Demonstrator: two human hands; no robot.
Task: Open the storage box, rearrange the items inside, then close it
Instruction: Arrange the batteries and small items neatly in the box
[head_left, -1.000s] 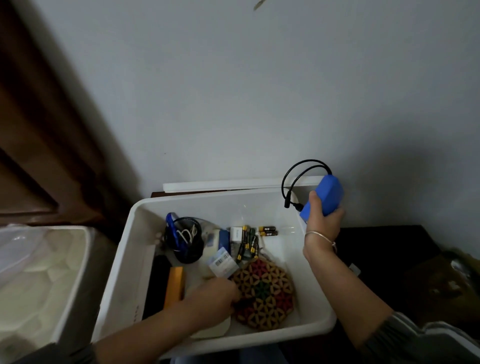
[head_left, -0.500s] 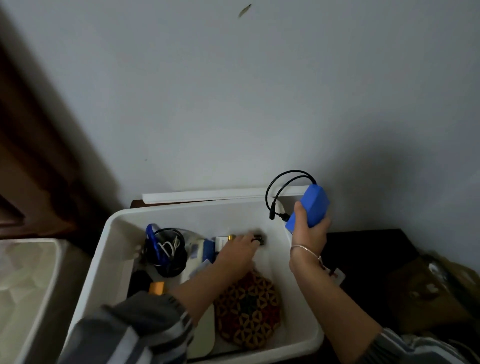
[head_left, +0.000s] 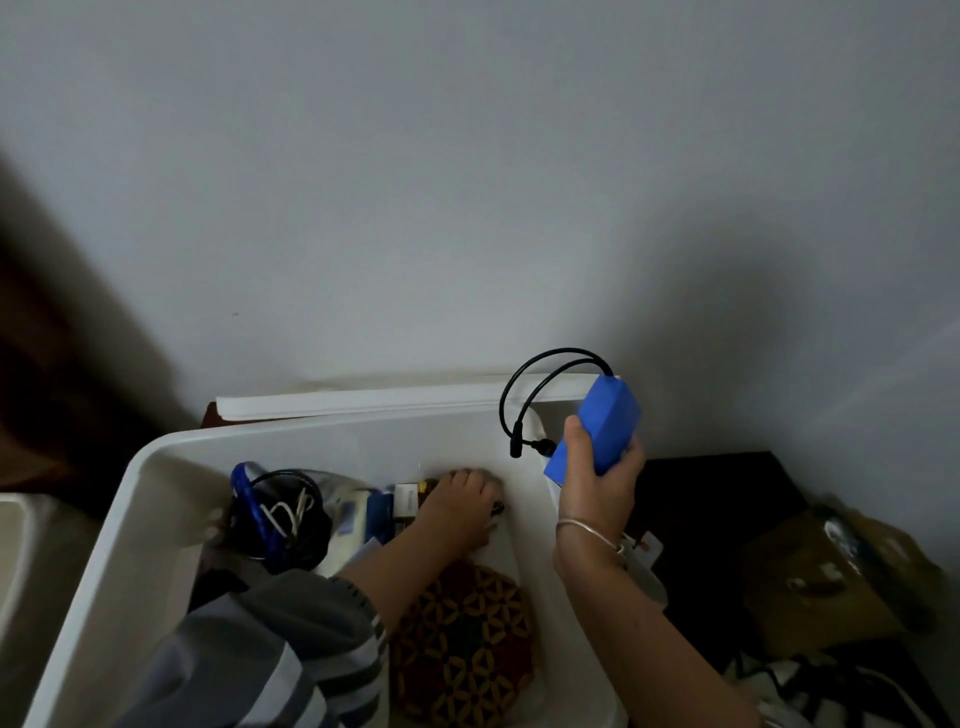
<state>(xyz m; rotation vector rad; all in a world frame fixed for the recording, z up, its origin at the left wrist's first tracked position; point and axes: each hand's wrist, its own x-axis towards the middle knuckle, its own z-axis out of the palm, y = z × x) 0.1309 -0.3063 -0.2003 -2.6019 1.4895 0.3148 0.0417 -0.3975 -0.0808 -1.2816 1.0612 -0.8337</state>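
The white storage box stands open, and its lid leans behind it against the wall. My left hand reaches to the box's far end, fingers curled down over the small batteries there; a dark battery end sticks out beside the fingers. My right hand grips a blue battery pack with a looped black cable, held above the box's right rim. Inside lie a patterned woven mat, a black cup of cables and a small white box.
A grey wall rises right behind the box. Another white container sits at the left edge. To the right is a dark table top with a brown package and some cords near the bottom corner.
My left hand left the mat near the front and reached to the batteries at the box's far end. My right hand kept holding the blue pack in about the same place.
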